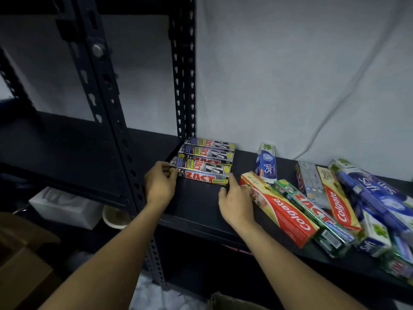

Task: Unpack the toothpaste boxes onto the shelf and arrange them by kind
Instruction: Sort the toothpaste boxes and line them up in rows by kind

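Note:
Several silver and black Zact Smokers boxes lie side by side at the left end of the dark shelf, by the upright post. The front Zact box is held at both ends: my left hand grips its left end, and my right hand presses its right end. To the right lies a loose pile: a red Colgate box, a green Zact Whitening box, a second Colgate box and blue Safi boxes. One Safi box stands tilted against the wall.
A perforated steel post rises in front at left, another post at the shelf's back. Below the shelf sit a white container and a round bowl. A cardboard box is at lower left. A white cable runs down the wall.

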